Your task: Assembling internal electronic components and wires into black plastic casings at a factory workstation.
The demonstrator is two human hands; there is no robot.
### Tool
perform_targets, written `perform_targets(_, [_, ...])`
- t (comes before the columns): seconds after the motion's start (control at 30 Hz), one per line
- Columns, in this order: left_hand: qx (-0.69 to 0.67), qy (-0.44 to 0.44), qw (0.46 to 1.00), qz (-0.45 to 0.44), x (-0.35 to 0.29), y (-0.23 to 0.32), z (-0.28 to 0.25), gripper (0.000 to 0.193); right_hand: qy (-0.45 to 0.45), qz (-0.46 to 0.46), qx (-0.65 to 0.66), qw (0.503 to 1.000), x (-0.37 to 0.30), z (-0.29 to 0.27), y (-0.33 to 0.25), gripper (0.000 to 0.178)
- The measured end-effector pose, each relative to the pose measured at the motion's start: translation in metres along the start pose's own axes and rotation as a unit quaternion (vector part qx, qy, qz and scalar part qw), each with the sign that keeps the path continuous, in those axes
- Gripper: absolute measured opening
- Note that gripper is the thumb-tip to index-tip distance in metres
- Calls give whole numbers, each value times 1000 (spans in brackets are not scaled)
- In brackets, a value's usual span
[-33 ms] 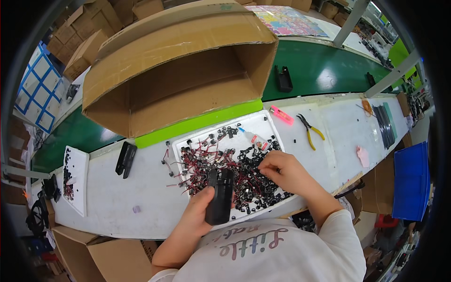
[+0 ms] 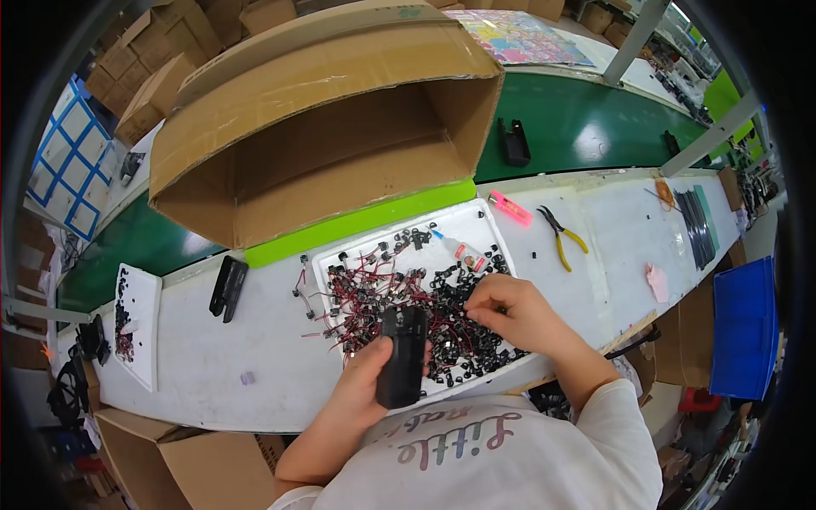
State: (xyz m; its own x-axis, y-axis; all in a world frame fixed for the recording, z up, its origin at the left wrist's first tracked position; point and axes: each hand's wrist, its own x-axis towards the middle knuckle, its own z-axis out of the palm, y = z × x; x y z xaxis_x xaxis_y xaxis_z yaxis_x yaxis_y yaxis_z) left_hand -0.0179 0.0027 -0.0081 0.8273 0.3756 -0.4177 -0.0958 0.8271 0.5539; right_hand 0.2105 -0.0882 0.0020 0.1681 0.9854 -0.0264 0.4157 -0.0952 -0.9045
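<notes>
My left hand (image 2: pixel 365 382) is closed round a black plastic housing (image 2: pixel 402 357), an oblong hollow shell held nearly upright over the near side of a white foam tray (image 2: pixel 503 242). Above the tray's right half, my right hand (image 2: pixel 503 308) has its thumb and forefinger pinched together; whatever lies between them is too small to make out. Below it spreads a heap of small black caps (image 2: pixel 484 344). Tangled red and black wired parts (image 2: pixel 365 285) fill the tray's left half. A small glue bottle (image 2: pixel 463 252) with a blue tip lies among the pieces.
Beyond the tray, a large open cardboard box (image 2: pixel 331 161) rests on a lime-green strip (image 2: pixel 365 223). Yellow-handled pliers (image 2: pixel 563 238) and a pink lighter-shaped item (image 2: pixel 510 208) lie to the right. More black housings (image 2: pixel 228 287) and a smaller white tray (image 2: pixel 146 331) are leftward.
My left hand and the black housing have shifted very slightly to the right. My right hand has moved a touch left; its pinch looks the same.
</notes>
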Motion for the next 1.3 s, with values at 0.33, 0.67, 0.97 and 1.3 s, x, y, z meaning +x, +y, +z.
perform_targets(0.33, [-86, -21, 996, -18, 6, 5, 22, 57, 70, -208, -74, 973, 0, 18, -22, 13])
perform_targets(0.67, [-328, -91, 934, -106, 6, 2, 6, 66, -23, -308, -167, 936, -1, 5, -24, 19])
perform_targets(0.97, [-75, -68, 991, 83, -4, -6, 24, 51, 80, -292, -65, 951, -2, 22, -29, 21])
perform_targets(1.3, [138, -90, 958, 233, 3, -22, 19, 63, 120, -268, -14, 956, -1, 38, -39, 20])
